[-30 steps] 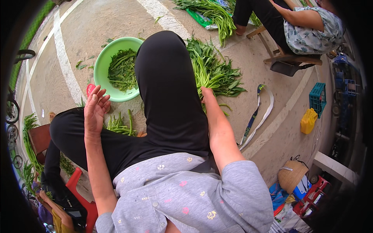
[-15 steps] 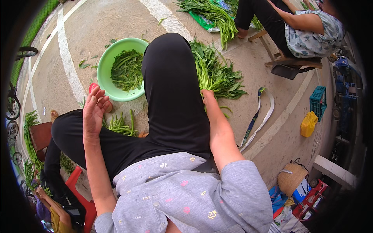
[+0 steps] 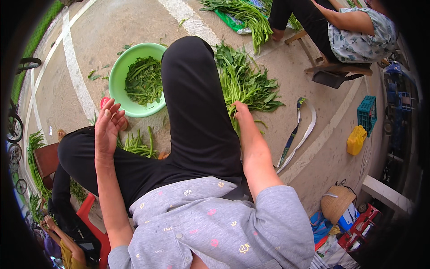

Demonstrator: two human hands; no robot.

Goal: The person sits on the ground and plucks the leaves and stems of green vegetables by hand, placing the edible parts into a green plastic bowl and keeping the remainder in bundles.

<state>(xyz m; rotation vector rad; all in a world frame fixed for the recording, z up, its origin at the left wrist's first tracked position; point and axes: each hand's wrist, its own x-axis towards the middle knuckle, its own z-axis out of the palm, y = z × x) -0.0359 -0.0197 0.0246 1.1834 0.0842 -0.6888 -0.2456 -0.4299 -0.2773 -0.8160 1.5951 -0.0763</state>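
My left hand (image 3: 109, 127) is raised above my left thigh, palm turned up and inward, its loosely curled fingers apart with nothing in them. Just beyond its fingertips stands a light green plastic basin (image 3: 117, 83) holding picked green leaves and stems (image 3: 144, 80). On the ground to the right of my raised knee lies a heap of long-stemmed leafy greens (image 3: 251, 85). My right hand (image 3: 242, 111) is closed at the stem end of this heap, gripping stems; my leg hides part of it. Cut green stems (image 3: 139, 145) lie between my legs, near the basin.
A seated person (image 3: 358, 36) on a wooden chair is at the far right, beside more greens (image 3: 242, 20). A lanyard (image 3: 293, 134), a yellow jug (image 3: 357, 140) and a teal crate (image 3: 367, 112) lie right. Another person (image 3: 67, 242) sits lower left by a red chair (image 3: 92, 219).
My right hand has shifted slightly at the stems, its fingers a little higher and more in view. The left hand is nearly still, and the whole view has moved slightly.
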